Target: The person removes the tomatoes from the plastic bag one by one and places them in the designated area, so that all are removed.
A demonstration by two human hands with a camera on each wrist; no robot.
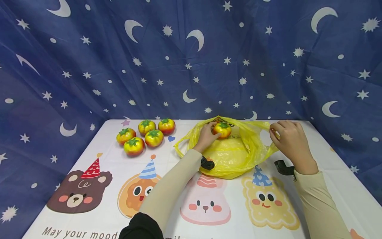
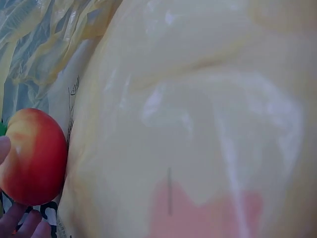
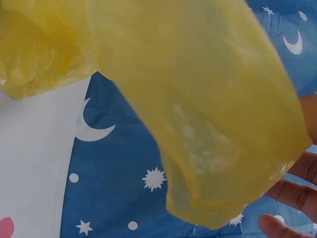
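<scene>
Between the thumb and fingers of my left hand is a red-and-yellow tomato with a green leafy top. That hand reaches into the mouth of a yellow plastic bag, which lies spread on the table. In the left wrist view the tomato sits at the left edge, with fingertips beside and below it. My right hand pinches the bag's right handle and draws it out to the side. The right wrist view shows the stretched bag film in front of part of the right-hand fingers.
Several more tomatoes stand in a group on the table's left half, left of the bag. A white cloth with cartoon prints covers the table. A blue curtain with moons and stars hangs behind the table's back edge.
</scene>
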